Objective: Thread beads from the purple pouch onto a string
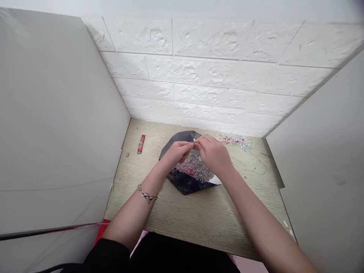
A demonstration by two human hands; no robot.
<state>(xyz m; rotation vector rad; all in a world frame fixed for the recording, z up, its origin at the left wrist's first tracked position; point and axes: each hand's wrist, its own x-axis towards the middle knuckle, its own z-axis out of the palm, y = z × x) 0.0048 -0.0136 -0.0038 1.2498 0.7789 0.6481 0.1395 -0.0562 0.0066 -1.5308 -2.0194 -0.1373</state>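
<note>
Above a dark, shallow container (184, 185) full of small mixed-colour beads (195, 167), my two hands meet at the fingertips. My left hand (181, 151), with a chain bracelet (146, 194) on its wrist, pinches thumb against forefinger. Thumb and fingers of my right hand (212, 151) are pinched together right beside it. A tiny pale spot shows where the fingertips touch; what they hold is too small to make out. Part of the beads and of the container's far rim is hidden behind the hands.
Strings of coloured beads (237, 141) lie at the back right, near the white brick-pattern wall (184, 68). A red tube (141, 144) lies at the left of the wooden tabletop (196, 216). Thin thread (260, 168) curls at the right. Grey panels (57, 94) flank both sides.
</note>
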